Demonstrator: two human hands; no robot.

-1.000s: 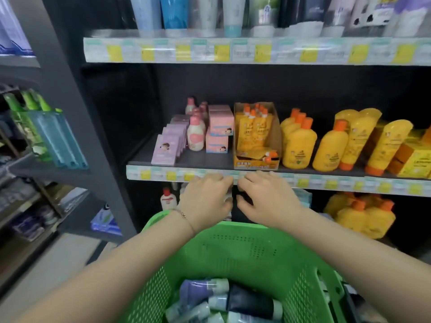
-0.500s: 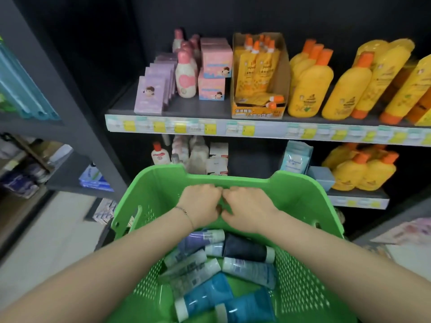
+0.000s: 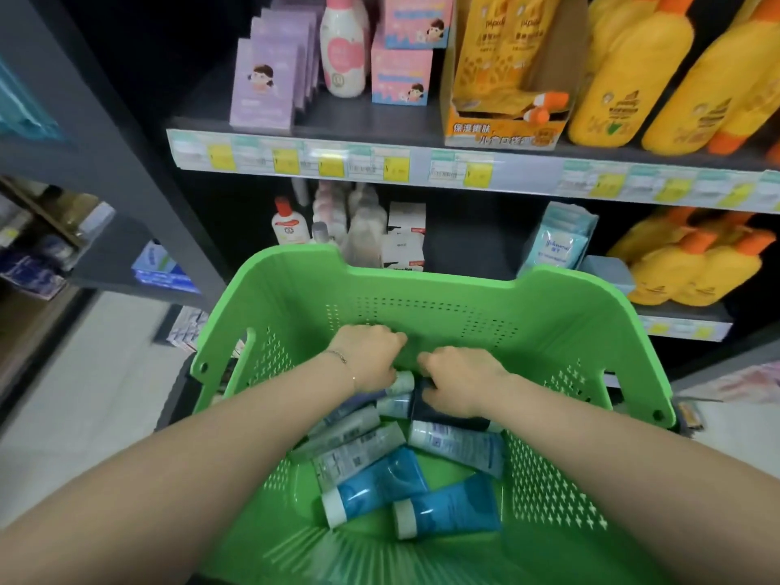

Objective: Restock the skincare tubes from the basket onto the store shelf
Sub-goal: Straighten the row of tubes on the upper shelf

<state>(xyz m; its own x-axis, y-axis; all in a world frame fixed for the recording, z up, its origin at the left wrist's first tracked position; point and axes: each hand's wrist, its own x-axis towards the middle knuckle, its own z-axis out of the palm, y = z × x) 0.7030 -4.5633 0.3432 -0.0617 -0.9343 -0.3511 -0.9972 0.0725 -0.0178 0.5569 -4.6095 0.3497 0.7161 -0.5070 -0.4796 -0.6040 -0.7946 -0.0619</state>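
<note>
Both hands down in the green basket point(image 3: 426, 276), picking among the skincare tubes point(image 3: 363, 453).
Right hand point(image 3: 462, 384): fingers curl round the far end of a dark tube point(image 3: 447, 418) under its palm. Left hand point(image 3: 371, 358): knuckles up, curled, pale-capped tube point(image 3: 401, 380) at its heel; whether it grips, cannot tell. Judgement: grip each tube by the body, not the cap, and lift clear of the pile beneath the wrists before reaching to the shelf point(image 3: 527, 171) beyond the knuckles.
</note>
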